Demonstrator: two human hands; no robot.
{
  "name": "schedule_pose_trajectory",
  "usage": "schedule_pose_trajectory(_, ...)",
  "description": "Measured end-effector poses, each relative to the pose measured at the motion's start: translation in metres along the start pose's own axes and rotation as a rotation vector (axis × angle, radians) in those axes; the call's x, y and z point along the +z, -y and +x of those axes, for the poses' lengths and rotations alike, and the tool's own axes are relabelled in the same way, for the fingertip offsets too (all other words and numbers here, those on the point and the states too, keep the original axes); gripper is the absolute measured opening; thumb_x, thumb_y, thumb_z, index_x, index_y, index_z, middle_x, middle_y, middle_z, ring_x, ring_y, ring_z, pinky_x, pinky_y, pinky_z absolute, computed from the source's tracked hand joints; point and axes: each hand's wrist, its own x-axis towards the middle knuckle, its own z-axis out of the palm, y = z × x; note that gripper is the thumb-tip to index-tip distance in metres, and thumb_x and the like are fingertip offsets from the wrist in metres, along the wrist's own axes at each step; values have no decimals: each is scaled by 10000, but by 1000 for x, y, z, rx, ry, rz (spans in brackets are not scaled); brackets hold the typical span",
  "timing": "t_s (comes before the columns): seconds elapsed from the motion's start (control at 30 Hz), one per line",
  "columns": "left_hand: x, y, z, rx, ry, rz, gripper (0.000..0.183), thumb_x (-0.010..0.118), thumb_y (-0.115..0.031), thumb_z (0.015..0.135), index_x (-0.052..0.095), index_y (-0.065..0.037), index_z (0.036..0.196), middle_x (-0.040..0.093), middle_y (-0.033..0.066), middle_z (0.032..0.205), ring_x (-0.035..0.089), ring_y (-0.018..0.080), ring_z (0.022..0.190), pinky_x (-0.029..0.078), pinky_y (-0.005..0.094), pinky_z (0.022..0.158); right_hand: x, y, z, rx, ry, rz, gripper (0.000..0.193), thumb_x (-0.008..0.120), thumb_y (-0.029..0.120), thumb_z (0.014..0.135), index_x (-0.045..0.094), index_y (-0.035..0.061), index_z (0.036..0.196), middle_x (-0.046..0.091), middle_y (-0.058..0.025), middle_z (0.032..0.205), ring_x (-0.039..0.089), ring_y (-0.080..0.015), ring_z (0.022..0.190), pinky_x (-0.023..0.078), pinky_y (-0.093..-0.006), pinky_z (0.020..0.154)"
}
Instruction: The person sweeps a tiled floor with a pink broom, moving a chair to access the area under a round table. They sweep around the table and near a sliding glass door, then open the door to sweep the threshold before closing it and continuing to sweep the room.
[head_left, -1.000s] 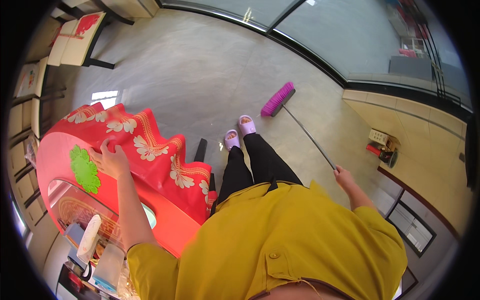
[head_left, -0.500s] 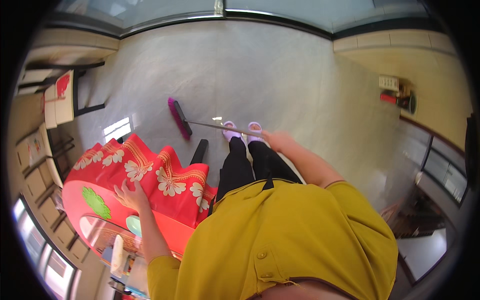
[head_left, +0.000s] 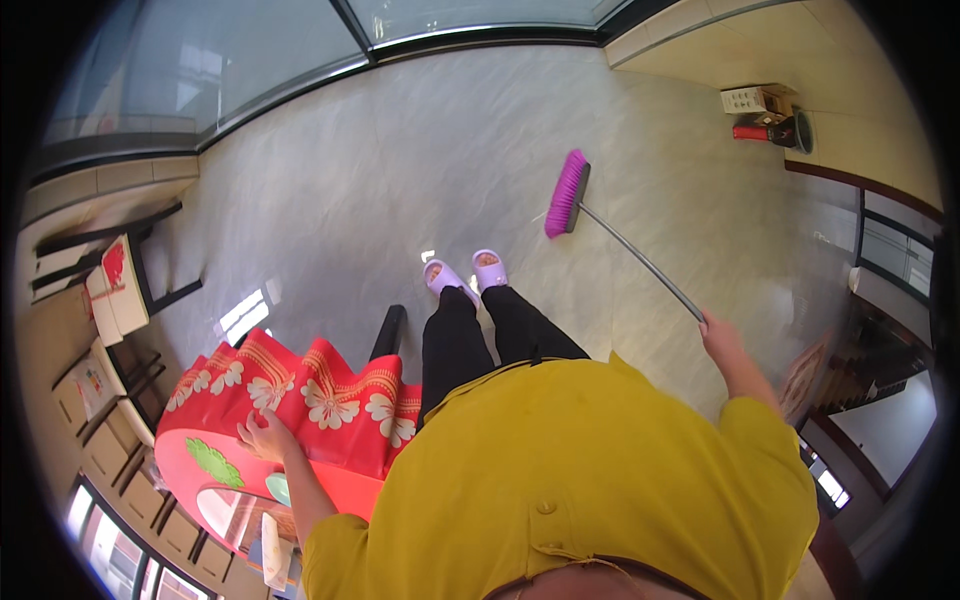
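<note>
My right hand (head_left: 722, 342) is closed around the end of the long grey handle of a broom (head_left: 568, 195). The broom's purple bristles and dark head are out ahead of me, over the grey floor to the right of my feet. Over the edge of the table on my left hangs my left hand (head_left: 266, 436), its fingers apart and nothing in them. Below it is a red tablecloth (head_left: 335, 385) with white flowers and gold trim. I cannot tell whether that hand touches the cloth.
A green leaf-shaped mat (head_left: 214, 462) lies on the red table. One dark table leg (head_left: 390, 330) stands near my lavender slippers (head_left: 490, 268). Chairs (head_left: 120, 290) line the left side. Boxes (head_left: 757, 102) sit by the right wall, and glass doors (head_left: 290, 70) rise ahead.
The broom has swung from the left of my feet to the right and forward. My right hand has moved outward to the right with it. My left hand stays by the tablecloth.
</note>
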Motion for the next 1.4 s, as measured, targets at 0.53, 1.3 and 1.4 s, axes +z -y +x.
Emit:
schedule_pose_trajectory(0.53,-10,-6,-2,14,-44,-58,309,565,-356,774,616,-130,979,475,84,1248,294,387,1222,302,543,909,-55,365,134,-506,-40,280,266,379,286,872,497,178,1085,608,-145,862,575,-350,797,442,-463,682)
schedule_pose_trajectory(1.3,-33,-196,52,478,380,-377,398,624,-217,726,553,-7,1057,550,172,1079,520,316,993,402,375,858,-90,219,75,-37,79,389,360,422,322,861,425,262,1217,603,-167,824,575,-359,752,448,-450,658)
schedule_pose_trajectory(1.4,-43,-258,48,552,476,-593,406,618,-212,733,540,9,1065,544,170,1095,510,309,1013,387,363,885,-116,289,158,-214,80,435,278,410,308,862,480,227,1119,602,-147,817,577,-342,774,443,-450,663)
